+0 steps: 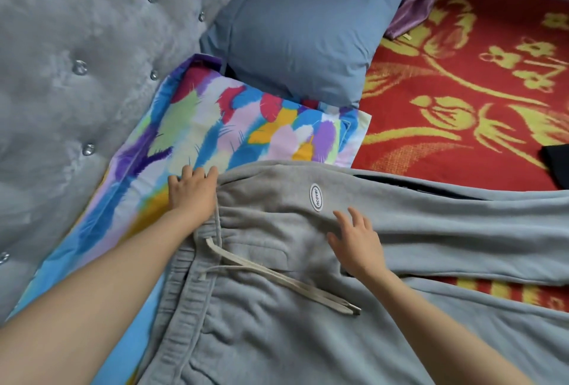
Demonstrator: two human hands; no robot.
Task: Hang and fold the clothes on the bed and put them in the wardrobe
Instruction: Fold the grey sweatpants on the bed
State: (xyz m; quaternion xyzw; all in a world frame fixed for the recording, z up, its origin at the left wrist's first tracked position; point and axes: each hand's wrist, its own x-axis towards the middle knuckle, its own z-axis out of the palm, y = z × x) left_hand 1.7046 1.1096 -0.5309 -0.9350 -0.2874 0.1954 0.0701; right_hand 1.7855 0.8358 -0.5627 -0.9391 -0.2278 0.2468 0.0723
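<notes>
Currently a pair of grey fleece sweatpants [277, 323] lies spread on the bed, filling the view from the centre out to 3 and 6 o'clock. Its gathered waistband [181, 307] runs along the 7 o'clock side, and the two legs stretch away toward 3 and 4 o'clock. A pale drawstring [277, 273] trails loose across the front, and a white oval patch [316, 197] sits near the hip.

The left hand [192, 192] rests at the waistband's upper corner with its fingers bent down over the edge; I cannot tell whether it grips the cloth. The right hand [357, 241] lies flat on the upper leg, fingers spread.

A feather-print pillow [215, 125] lies at 11 o'clock under the waistband corner. A blue pillow [308, 30] sits at 12, and a red blanket [462, 92] at 2.
</notes>
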